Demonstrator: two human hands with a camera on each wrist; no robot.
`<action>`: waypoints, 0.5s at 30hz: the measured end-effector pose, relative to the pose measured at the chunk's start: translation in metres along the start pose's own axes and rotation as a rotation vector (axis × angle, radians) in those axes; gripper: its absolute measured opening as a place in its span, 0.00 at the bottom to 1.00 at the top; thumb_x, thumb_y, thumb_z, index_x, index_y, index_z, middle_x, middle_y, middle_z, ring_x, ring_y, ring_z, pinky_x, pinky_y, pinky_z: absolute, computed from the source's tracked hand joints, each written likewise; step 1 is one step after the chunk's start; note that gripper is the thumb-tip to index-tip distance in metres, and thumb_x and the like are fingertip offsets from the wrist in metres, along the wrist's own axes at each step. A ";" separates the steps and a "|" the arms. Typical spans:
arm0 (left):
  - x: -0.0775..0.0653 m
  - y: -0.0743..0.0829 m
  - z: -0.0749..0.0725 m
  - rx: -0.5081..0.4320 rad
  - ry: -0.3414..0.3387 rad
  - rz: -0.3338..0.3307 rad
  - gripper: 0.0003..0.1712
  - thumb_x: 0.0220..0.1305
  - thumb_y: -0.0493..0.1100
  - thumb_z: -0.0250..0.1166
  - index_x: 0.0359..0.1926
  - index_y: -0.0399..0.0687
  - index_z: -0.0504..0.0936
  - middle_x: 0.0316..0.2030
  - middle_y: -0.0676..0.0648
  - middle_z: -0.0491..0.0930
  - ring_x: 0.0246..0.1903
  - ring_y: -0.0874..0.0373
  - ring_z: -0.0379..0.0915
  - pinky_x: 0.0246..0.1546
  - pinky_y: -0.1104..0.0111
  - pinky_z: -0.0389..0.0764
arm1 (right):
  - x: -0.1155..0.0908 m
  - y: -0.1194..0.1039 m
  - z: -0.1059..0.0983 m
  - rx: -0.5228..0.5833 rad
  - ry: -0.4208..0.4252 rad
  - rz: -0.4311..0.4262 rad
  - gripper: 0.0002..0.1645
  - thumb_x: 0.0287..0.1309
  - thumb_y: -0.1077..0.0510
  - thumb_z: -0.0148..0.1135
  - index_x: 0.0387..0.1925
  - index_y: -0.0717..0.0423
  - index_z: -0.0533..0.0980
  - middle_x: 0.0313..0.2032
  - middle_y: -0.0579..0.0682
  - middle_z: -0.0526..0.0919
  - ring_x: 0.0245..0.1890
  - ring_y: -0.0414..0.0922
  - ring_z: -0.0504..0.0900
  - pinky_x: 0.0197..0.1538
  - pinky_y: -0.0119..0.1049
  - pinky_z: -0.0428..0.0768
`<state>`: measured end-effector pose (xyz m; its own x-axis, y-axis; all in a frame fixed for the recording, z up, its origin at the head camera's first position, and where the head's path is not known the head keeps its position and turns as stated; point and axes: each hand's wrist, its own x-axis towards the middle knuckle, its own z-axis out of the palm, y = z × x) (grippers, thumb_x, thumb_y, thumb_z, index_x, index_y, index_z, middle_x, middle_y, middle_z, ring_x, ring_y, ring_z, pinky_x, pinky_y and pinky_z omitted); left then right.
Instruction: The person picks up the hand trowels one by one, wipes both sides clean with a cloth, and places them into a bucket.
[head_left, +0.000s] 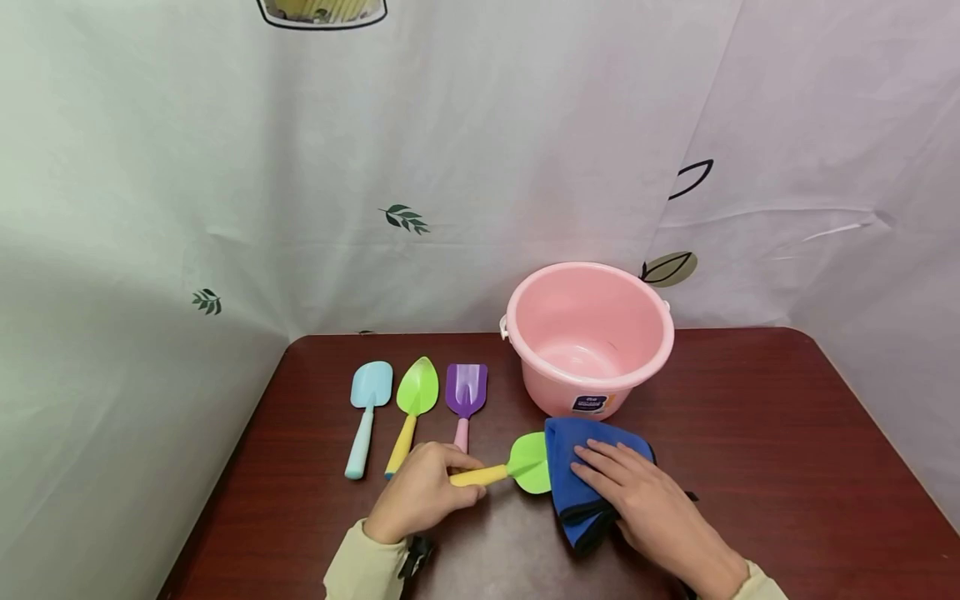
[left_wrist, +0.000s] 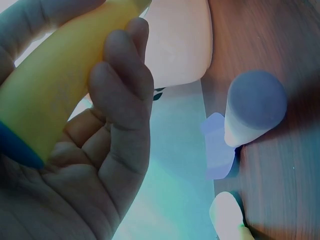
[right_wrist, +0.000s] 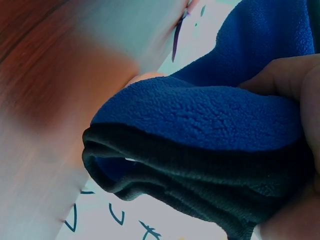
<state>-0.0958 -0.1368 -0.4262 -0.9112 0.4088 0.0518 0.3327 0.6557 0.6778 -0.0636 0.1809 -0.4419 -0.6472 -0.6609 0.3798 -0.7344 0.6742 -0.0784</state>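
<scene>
My left hand grips the yellow handle of a toy shovel with a green blade. In the left wrist view, fingers curl round the yellow handle with its blue end. A folded blue cloth with black edging covers the far part of the green blade. My right hand holds that cloth, its fingers lying across the top. Seen from the right wrist, the cloth is folded between thumb and palm; the blade is hidden there.
A pink bucket with a white handle stands at the table's back, just beyond the cloth. Left of it lie a light blue shovel, a green and yellow shovel and a purple shovel with a pink handle. A patterned white curtain hangs behind.
</scene>
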 end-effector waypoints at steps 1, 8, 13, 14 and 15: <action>0.000 0.000 0.000 0.001 0.002 0.001 0.09 0.48 0.41 0.75 0.34 0.55 0.91 0.27 0.64 0.81 0.29 0.68 0.72 0.30 0.72 0.75 | 0.000 0.000 0.000 -0.001 0.001 0.000 0.43 0.31 0.73 0.73 0.58 0.55 0.80 0.60 0.50 0.80 0.63 0.53 0.75 0.58 0.56 0.76; -0.001 -0.001 -0.001 -0.007 -0.001 -0.001 0.09 0.48 0.41 0.74 0.34 0.55 0.91 0.27 0.64 0.81 0.29 0.68 0.71 0.30 0.72 0.74 | 0.000 0.000 -0.001 -0.010 -0.010 0.006 0.41 0.33 0.72 0.73 0.57 0.56 0.81 0.60 0.51 0.80 0.62 0.53 0.76 0.58 0.54 0.76; -0.002 -0.001 -0.002 -0.015 0.001 0.005 0.09 0.48 0.40 0.74 0.34 0.55 0.91 0.26 0.64 0.80 0.28 0.68 0.71 0.30 0.72 0.75 | -0.002 0.001 -0.002 -0.014 -0.005 0.014 0.42 0.31 0.73 0.73 0.58 0.57 0.80 0.60 0.52 0.80 0.62 0.53 0.76 0.58 0.52 0.76; -0.003 -0.002 -0.002 -0.016 0.003 0.005 0.09 0.48 0.40 0.74 0.34 0.55 0.91 0.26 0.64 0.80 0.28 0.68 0.71 0.29 0.72 0.75 | -0.002 0.002 -0.002 -0.015 -0.003 0.016 0.43 0.30 0.73 0.73 0.58 0.57 0.80 0.60 0.52 0.80 0.62 0.53 0.76 0.58 0.52 0.76; -0.003 -0.002 -0.003 -0.017 0.004 0.006 0.09 0.48 0.40 0.74 0.34 0.55 0.91 0.26 0.64 0.80 0.28 0.68 0.71 0.29 0.72 0.74 | -0.003 0.002 -0.002 -0.014 -0.002 0.018 0.43 0.30 0.73 0.73 0.58 0.57 0.80 0.60 0.53 0.80 0.61 0.53 0.76 0.58 0.52 0.76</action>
<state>-0.0945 -0.1408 -0.4256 -0.9103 0.4098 0.0585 0.3337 0.6428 0.6896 -0.0629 0.1846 -0.4412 -0.6606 -0.6495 0.3766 -0.7198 0.6904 -0.0720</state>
